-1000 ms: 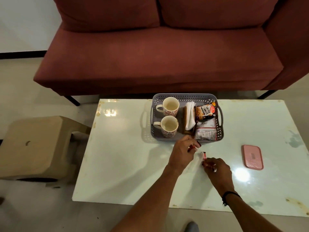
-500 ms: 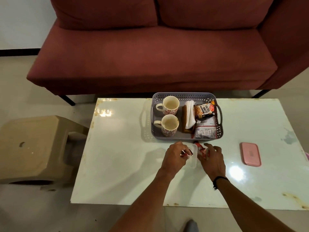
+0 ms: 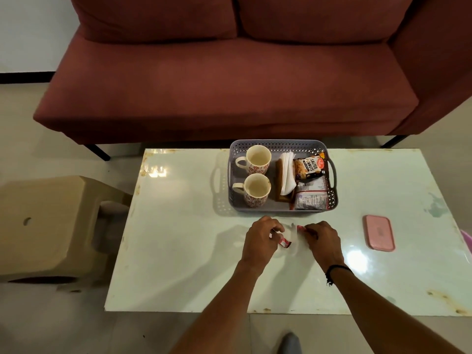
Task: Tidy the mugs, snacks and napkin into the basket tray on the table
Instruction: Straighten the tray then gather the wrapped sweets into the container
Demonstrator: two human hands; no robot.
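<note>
A grey perforated basket tray (image 3: 282,145) stands at the table's far edge. Inside it are two patterned mugs, one at the back (image 3: 256,159) and one in front (image 3: 256,189), a stack of white napkins (image 3: 287,175), a salted peanuts packet (image 3: 307,167) and a silvery snack packet (image 3: 310,199). Just in front of the tray, my left hand (image 3: 261,240) and my right hand (image 3: 323,238) both pinch a small clear wrapper with red ends (image 3: 291,235), held between them just above the table.
A pink flat case (image 3: 378,232) lies on the white table (image 3: 178,251) to the right of my hands. A maroon sofa (image 3: 229,85) stands behind the table. A beige stool (image 3: 43,221) is at the left.
My hands, holding the wrapper, have drawn a little closer together and nearer the tray. The view has shifted slightly.
</note>
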